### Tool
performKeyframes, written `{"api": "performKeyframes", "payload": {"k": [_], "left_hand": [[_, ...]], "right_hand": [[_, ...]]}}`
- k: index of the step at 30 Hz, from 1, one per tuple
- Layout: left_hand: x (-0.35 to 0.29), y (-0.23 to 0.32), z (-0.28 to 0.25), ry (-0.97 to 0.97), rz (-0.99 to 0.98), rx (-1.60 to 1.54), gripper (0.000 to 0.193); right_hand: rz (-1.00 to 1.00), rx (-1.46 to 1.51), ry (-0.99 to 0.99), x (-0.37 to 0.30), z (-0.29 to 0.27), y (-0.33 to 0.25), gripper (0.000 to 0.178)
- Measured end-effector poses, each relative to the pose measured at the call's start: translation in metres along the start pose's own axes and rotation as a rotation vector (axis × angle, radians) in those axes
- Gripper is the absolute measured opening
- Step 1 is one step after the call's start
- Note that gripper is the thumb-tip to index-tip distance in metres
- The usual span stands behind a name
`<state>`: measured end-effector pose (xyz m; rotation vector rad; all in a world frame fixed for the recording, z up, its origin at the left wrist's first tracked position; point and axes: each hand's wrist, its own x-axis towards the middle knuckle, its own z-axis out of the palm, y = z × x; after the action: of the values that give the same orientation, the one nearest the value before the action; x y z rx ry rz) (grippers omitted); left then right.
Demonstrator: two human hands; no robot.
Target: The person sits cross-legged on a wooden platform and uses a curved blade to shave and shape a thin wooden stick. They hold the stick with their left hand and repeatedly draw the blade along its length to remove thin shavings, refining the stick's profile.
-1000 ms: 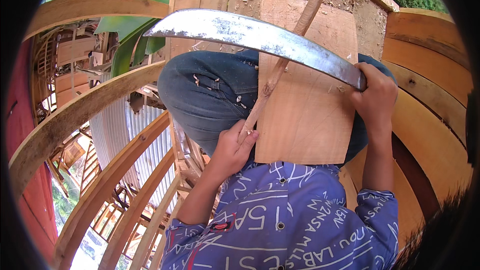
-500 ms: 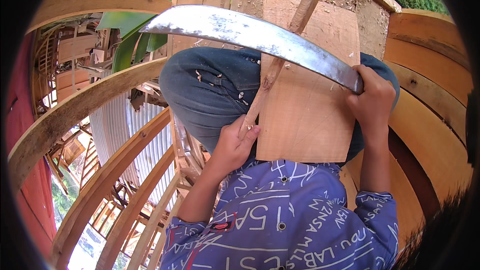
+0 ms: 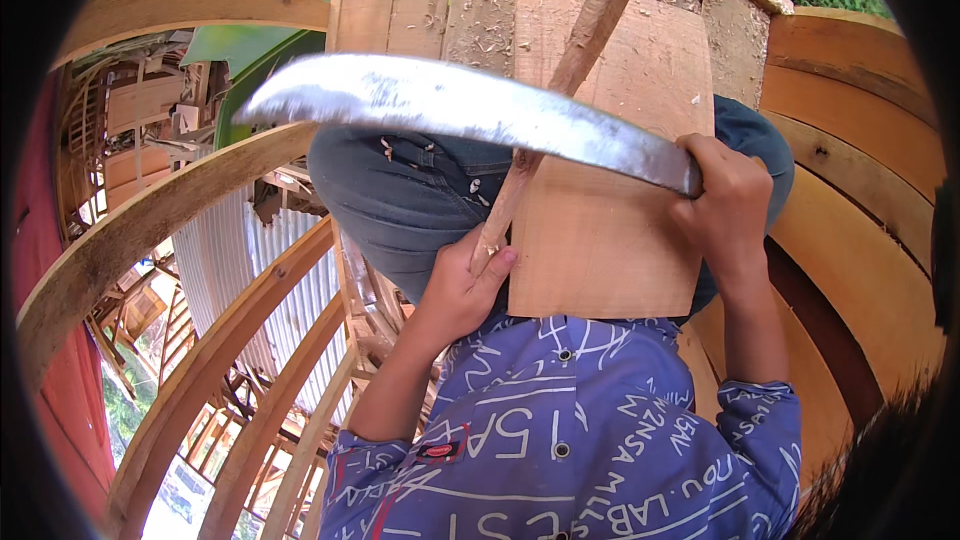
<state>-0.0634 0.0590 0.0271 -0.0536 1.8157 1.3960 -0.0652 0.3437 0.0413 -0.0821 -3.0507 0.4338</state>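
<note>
My right hand is closed on the handle end of a machete with a broad, slightly curved steel blade. The blade reaches left across my lap, its tip blurred, and passes over a long wooden stick. Fingers and thumb of my left hand wrap round the stick's near end. The stick slants away to the upper right, over a flat wooden board that lies across my lap. Whether the blade touches the stick I cannot tell. The machete's handle is hidden in my right fist.
Wood shavings litter the planks beyond my knees. Curved wooden rails run along my left, with corrugated metal sheet and scrap wood below them. A wall of boards rises on my right. Green leaves show at the upper left.
The machete has come nearer to me along the stick and shifted a little left, my right hand moving with it. My left hand keeps its hold on the stick.
</note>
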Motion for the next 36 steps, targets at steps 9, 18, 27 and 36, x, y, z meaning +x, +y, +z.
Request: {"api": "performKeyframes", "payload": {"k": [9,18,27,36], "left_hand": [[0.000,-0.002,-0.001,-0.022,-0.040,0.028,0.029],[-0.010,-0.012,-0.006,0.005,-0.075,0.001,0.027],[-0.008,-0.009,-0.005,-0.003,-0.031,0.044,0.030],[-0.001,0.004,0.000,0.005,0.081,0.142,0.034]], "right_hand": [[0.383,-0.060,0.145,0.016,-0.006,0.056,0.022],[0.120,-0.005,0.085,0.013,-0.004,0.014,0.020],[0.111,0.078,0.061,0.007,-0.005,0.009,0.021],[0.054,-0.017,0.088,0.010,-0.001,0.023,0.022]]}}
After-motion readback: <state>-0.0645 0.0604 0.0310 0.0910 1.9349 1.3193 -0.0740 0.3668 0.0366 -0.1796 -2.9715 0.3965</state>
